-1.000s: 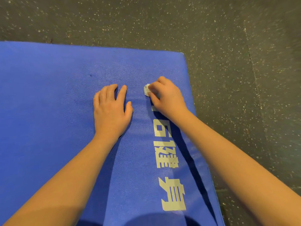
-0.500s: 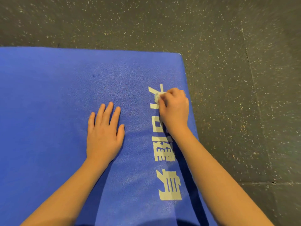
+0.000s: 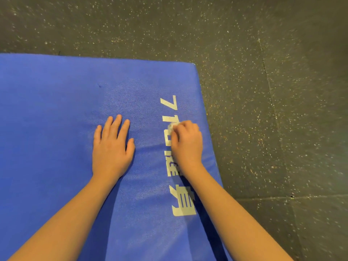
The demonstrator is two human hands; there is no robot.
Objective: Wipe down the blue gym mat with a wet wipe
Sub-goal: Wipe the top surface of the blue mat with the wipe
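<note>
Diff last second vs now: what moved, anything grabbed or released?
Right hand, gripping the balled wet wipe, slid toward the person along the white lettering, uncovering its far characters. Left hand also drew back slightly. No new grasp or release; left hand stays flat on the blue gym mat.

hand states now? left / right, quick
Left hand: open, flat on the blue mat, holding nothing.
Right hand: closed on the balled wet wipe, pressing it on the mat.
</note>
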